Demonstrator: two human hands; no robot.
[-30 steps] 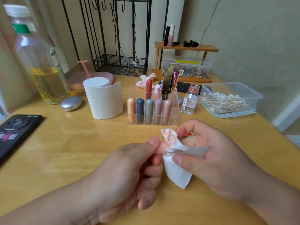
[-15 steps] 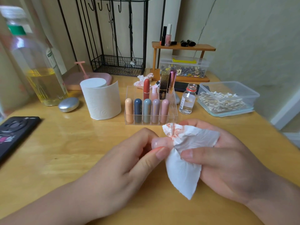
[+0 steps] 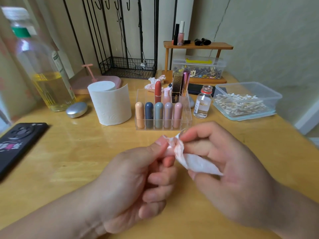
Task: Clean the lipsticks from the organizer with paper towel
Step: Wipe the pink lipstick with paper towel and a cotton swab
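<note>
Left hand and right hand pinch the stained paper towel

White paper towel stained red-pink, clear organizer, yellow-tan table

Left grip and right grip — fingers curled, pinching, tips close together.

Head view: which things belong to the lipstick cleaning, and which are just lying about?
Job: stained paper towel in right hand; lipstick in left hand; organizer with racked lipsticks; towel roll.
Lying about: bottle of yellow liquid, phone, silver oval object, small glass bottle, cotton-swab tub, wooden shelf, wire rack.
</note>
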